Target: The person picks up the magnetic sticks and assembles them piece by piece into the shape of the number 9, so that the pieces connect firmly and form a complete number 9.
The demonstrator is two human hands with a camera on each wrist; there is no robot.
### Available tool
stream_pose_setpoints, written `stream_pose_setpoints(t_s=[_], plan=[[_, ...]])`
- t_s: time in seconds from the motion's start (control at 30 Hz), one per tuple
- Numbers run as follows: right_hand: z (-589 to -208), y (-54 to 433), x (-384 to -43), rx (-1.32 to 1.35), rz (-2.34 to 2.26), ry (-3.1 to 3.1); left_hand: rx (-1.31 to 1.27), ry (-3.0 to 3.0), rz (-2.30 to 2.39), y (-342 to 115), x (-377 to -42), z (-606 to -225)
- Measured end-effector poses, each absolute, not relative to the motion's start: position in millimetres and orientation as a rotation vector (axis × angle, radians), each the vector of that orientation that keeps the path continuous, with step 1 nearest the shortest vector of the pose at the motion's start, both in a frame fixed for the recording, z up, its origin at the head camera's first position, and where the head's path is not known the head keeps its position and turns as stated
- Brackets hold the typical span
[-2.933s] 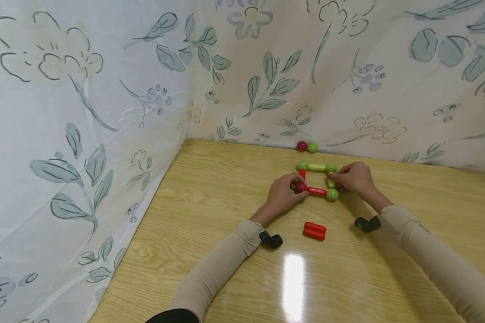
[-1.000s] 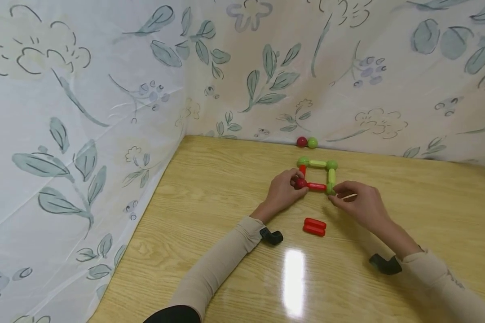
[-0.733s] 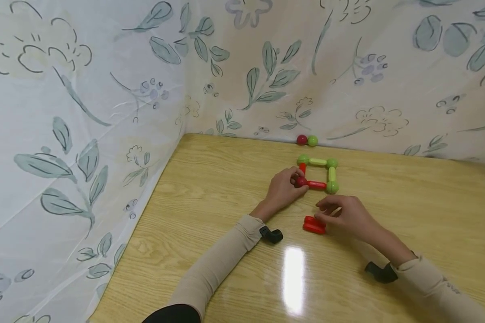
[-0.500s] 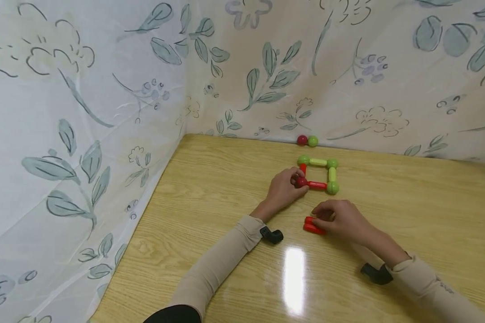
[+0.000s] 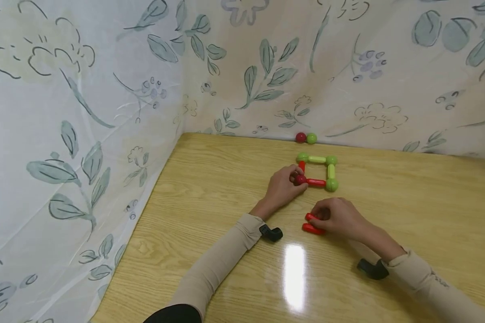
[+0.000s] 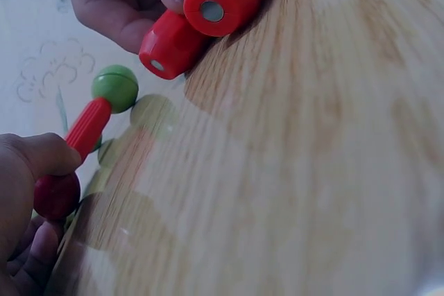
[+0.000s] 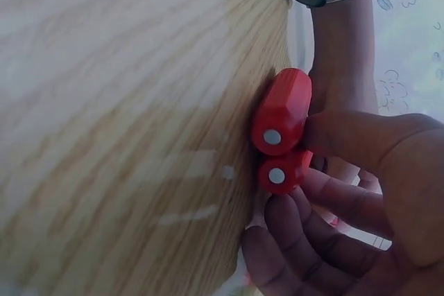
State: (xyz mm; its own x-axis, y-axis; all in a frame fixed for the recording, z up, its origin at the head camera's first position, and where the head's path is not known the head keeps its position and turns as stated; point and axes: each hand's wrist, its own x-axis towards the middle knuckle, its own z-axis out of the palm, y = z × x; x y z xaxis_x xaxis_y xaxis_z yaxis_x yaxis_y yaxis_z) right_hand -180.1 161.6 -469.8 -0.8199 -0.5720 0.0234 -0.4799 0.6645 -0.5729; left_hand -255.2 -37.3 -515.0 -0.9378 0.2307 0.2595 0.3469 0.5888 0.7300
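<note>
One red rod (image 5: 309, 217) is pinched in the right hand (image 5: 338, 217), angled away from the nearer rod (image 5: 312, 229) beside it; the step in hand looks like parting this pair, and the next move seems to call for lifting clear without dragging its neighbour. The left hand (image 5: 283, 185) grips the red corner ball (image 5: 300, 179) of the square frame (image 5: 317, 182), which lies nearer the surface's far edge. Along that edge of the wooden table (image 5: 210, 197), a crimson ball (image 5: 301, 137) and a green ball (image 5: 311, 138) sit before a floral sheet (image 5: 242, 67).
</note>
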Motion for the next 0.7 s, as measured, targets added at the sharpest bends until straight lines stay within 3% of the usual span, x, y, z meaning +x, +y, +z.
stream_pose_setpoints(t_s=[0.53, 0.7], plan=[[-470.0, 177.0, -182.4, -0.671, -1.009, 2.71, -0.486, -2.679, -1.248, -37.3, -254.4, -514.3], [-469.3, 189.8, -188.1, -0.491, -1.146, 2.695, -0.495, -2.685, -1.246, -36.8, -254.4, -513.0]])
